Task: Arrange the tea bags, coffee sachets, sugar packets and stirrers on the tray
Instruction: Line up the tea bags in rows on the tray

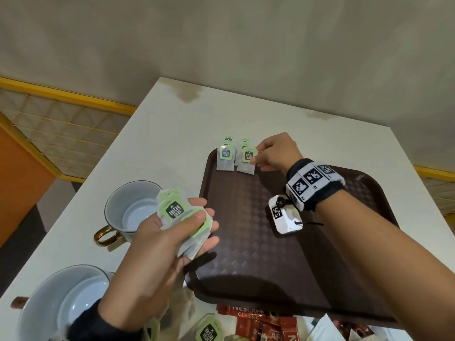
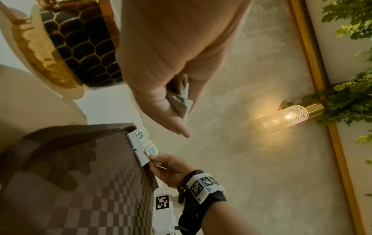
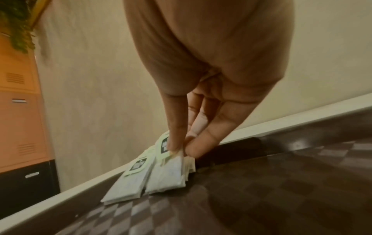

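A dark brown tray (image 1: 258, 254) lies on the white table. Two small stacks of green-tagged tea bags sit at its far left corner: a left stack (image 1: 225, 159) and a right stack (image 1: 247, 161). My right hand (image 1: 256, 159) pinches the top tea bag (image 3: 167, 173) of the right stack between thumb and forefinger; the bag lies on the stack. My left hand (image 1: 187, 225) hovers over the tray's left rim and grips a bunch of tea bags (image 1: 181, 217), thumb pressed on top. Red coffee sachets (image 1: 256, 323) and a loose tea bag (image 1: 209, 328) lie in front of the tray.
Two white cups stand left of the tray: one with a gold handle (image 1: 130, 210), another (image 1: 61, 306) nearer me. A wall backs the table's far edge. White packets (image 1: 327, 328) lie at the near right. A lit wall lamp (image 2: 286, 117) shows in the left wrist view.
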Demonstrator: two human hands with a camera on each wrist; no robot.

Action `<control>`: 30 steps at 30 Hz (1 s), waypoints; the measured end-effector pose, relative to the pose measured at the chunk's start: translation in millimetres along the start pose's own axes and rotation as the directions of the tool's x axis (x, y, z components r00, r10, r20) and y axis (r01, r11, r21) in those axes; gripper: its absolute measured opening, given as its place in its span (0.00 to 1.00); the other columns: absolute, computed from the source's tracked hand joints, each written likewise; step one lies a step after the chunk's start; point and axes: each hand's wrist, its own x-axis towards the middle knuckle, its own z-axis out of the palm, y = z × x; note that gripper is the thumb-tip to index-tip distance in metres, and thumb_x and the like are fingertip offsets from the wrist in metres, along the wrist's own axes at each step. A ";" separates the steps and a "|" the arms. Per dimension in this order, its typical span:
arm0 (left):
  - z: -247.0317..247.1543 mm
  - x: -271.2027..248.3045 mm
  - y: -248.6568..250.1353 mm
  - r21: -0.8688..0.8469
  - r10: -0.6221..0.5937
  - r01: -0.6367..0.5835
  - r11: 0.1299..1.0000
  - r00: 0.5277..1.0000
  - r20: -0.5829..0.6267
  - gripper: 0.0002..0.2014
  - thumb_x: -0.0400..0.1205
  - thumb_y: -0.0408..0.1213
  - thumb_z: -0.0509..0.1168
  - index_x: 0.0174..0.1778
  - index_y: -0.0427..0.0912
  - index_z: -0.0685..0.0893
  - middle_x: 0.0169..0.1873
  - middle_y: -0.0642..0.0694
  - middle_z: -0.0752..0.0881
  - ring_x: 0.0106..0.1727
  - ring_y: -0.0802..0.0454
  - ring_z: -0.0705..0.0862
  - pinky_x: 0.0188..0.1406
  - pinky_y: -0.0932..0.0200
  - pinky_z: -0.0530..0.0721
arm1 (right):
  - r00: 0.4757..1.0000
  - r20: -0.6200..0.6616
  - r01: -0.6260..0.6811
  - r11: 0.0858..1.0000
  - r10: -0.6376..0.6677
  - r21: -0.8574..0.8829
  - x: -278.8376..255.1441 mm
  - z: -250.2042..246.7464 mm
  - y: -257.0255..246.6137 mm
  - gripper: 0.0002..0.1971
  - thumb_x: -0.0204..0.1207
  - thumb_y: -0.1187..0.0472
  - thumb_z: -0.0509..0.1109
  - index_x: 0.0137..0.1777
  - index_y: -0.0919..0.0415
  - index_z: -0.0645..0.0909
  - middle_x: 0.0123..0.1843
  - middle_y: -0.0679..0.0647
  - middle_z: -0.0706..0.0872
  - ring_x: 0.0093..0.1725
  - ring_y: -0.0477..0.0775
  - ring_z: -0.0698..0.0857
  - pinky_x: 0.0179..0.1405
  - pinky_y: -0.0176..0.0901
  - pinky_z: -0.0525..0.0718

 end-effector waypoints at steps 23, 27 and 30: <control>16.1 12.4 13.2 -0.311 -0.181 0.221 0.924 0.972 0.151 0.18 0.85 0.31 0.54 0.66 0.29 0.81 0.58 0.28 0.87 0.58 0.36 0.87 0.48 0.44 0.90 | 0.960 0.194 0.145 0.951 -0.202 0.274 -99.6 -6.0 -35.1 0.14 0.72 0.58 0.79 0.44 0.70 0.82 0.35 0.62 0.86 0.28 0.54 0.85 0.31 0.43 0.87; 21.5 9.1 9.7 -0.286 -0.102 0.146 0.947 0.981 0.164 0.16 0.86 0.31 0.55 0.67 0.31 0.80 0.57 0.32 0.89 0.57 0.40 0.89 0.53 0.47 0.89 | 0.913 0.330 0.170 0.960 -0.239 0.224 -141.2 -2.3 -30.7 0.17 0.70 0.59 0.81 0.49 0.72 0.82 0.34 0.58 0.87 0.32 0.51 0.86 0.31 0.40 0.87; 23.1 5.3 5.7 -0.280 -0.100 0.149 0.948 0.978 0.183 0.17 0.86 0.33 0.56 0.69 0.32 0.79 0.59 0.32 0.88 0.61 0.39 0.88 0.56 0.47 0.88 | 0.918 0.270 0.225 0.942 -0.292 0.251 -149.4 1.9 -22.4 0.10 0.69 0.67 0.81 0.46 0.66 0.83 0.34 0.57 0.86 0.33 0.52 0.86 0.29 0.38 0.84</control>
